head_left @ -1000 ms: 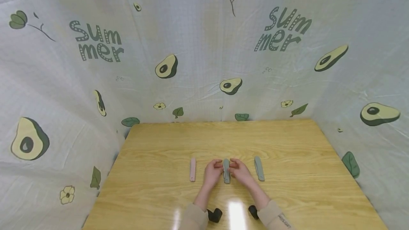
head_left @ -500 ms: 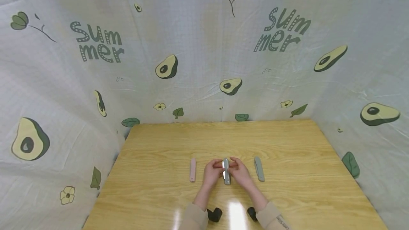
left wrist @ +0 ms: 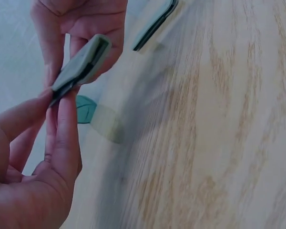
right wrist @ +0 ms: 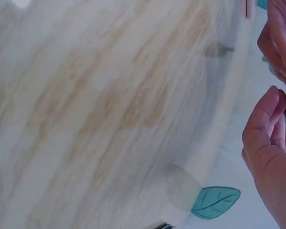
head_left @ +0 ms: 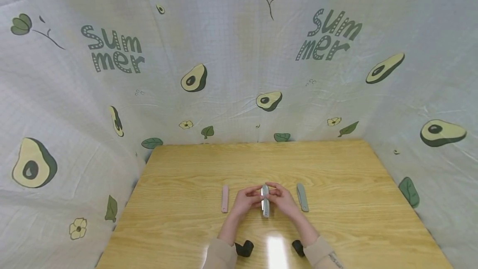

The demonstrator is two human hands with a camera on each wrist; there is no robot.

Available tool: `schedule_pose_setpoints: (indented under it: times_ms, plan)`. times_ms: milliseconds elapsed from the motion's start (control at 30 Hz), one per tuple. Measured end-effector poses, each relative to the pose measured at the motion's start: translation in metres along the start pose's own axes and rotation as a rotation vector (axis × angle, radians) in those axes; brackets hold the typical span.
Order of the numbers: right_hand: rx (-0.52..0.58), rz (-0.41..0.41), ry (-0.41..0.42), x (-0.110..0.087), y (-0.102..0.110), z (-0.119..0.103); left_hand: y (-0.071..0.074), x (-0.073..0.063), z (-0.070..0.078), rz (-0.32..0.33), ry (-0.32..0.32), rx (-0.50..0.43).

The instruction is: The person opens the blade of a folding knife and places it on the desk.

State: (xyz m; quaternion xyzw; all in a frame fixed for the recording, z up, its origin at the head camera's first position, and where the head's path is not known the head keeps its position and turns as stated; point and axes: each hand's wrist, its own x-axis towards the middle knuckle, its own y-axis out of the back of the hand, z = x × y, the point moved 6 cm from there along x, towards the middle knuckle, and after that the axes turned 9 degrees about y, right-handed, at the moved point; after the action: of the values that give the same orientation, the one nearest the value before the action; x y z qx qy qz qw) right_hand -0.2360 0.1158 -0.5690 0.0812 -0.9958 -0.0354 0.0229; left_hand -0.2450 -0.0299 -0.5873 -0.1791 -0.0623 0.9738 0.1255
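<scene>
Left hand (head_left: 245, 199) and right hand (head_left: 282, 199) met at the knife (head_left: 266, 210), thumbs and fingers of both pinching it from its two sides. It was held up off the counter (head_left: 186, 177), between the pink knife (head_left: 225, 197) to the left and the green knife (head_left: 303, 197) to the right. It was probably light and stiff, sturdy rather than fragile, with a smooth handle (left wrist: 77, 66) that could slip a little between fingertips. Its flat faces and back looked the safest places to take hold, with skin kept away from the slot and from what seemed to be the blade (head_left: 262, 202).

In looks it was slim and long, pale grey-green, rounded at the far end, with a small round pin near the end closest to the person. A bright strip, likely steel, showed along its left side, and the left wrist view showed a dark slot running lengthwise
</scene>
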Motion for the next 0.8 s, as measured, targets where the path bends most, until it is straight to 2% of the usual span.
schedule_pose_setpoints:
  times_ms: [300,633,800]
  plan:
    - [0.068,-0.045,-0.026,-0.0016,0.0004,-0.0044,0.0008,-0.0001,-0.0027,-0.037,0.005,-0.049]
    - [0.048,-0.037,-0.036,-0.0043,0.0026,-0.0042,-0.0025,0.0006,-0.0038,-0.076,0.015,-0.075]
    - [0.042,-0.008,-0.032,-0.006,0.0048,-0.004,-0.0035,-0.0003,-0.0039,-0.074,0.004,-0.068]
